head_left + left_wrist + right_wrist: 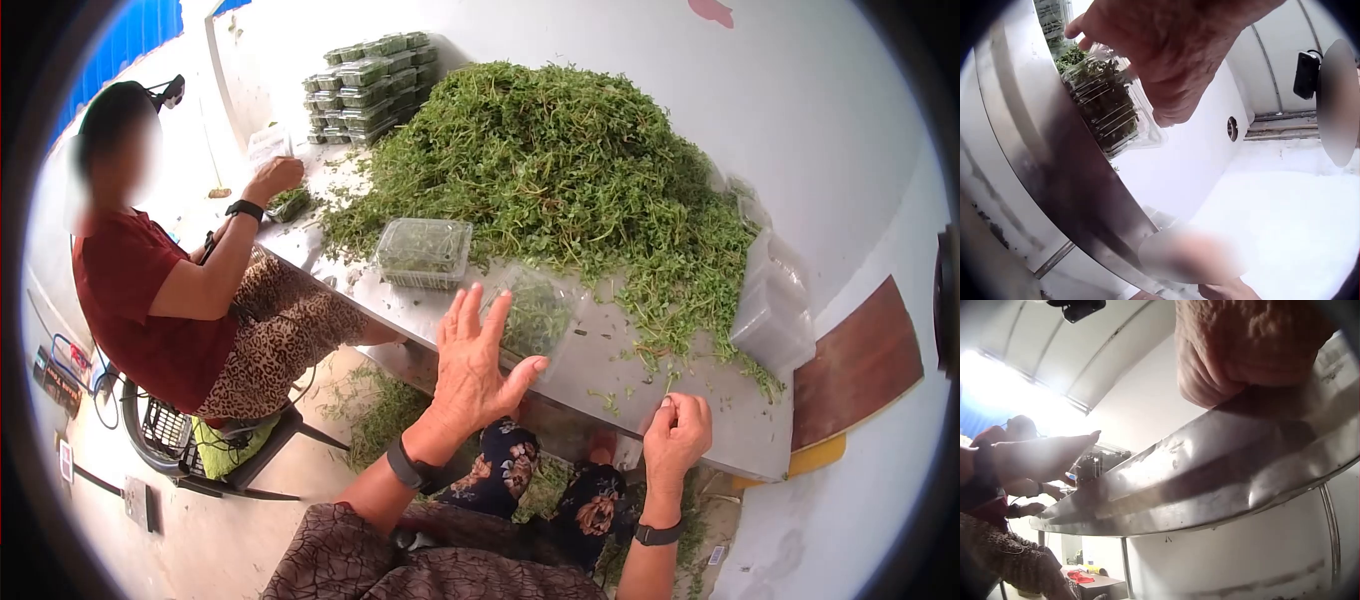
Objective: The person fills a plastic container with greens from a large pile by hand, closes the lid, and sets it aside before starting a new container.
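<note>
Two filled clear boxes (425,252) sit before the herb heap (560,170); left hand (478,360) spread wide, right hand (678,437) curled on the table edge (560,395).

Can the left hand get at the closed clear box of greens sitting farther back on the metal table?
Probably yes. The left hand is open over a nearer filled box, and the closed clear box lies just beyond with bare metal table between.
</note>
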Action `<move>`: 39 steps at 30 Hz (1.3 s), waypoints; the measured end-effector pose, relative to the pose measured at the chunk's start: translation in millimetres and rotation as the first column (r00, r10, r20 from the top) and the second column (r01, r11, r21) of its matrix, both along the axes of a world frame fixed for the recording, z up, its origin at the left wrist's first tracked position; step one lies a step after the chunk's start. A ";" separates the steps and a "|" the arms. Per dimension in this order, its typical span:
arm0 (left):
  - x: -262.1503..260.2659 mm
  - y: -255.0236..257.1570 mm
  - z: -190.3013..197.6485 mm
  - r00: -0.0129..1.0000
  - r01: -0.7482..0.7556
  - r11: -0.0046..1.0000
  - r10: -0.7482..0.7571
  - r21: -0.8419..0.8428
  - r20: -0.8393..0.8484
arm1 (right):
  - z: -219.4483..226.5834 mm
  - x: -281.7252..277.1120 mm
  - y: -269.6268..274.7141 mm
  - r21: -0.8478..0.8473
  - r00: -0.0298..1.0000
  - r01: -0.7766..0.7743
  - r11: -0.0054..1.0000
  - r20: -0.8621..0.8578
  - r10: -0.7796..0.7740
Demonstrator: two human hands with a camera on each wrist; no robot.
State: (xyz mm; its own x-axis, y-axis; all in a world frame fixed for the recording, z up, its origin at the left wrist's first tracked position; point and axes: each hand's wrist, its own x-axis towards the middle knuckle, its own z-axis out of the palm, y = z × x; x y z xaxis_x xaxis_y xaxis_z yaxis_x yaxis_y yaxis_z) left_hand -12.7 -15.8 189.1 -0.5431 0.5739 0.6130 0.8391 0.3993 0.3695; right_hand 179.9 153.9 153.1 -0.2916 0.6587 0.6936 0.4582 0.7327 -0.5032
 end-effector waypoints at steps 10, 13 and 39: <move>-3.6 15.4 -1.3 0.998 0.043 0.998 -0.045 0.039 0.047 | -3.4 -3.1 -2.3 0.095 1.000 0.011 0.995 0.018 -0.013; -2.6 18.7 -2.6 0.999 0.027 0.998 -0.028 0.061 0.016 | -5.4 -3.3 -1.0 0.140 0.999 0.008 0.990 0.032 -0.013; 0.0 38.5 -7.6 0.998 0.013 0.999 -0.011 0.036 -0.066 | -11.0 -2.3 1.9 0.204 0.992 0.050 0.978 0.105 -0.073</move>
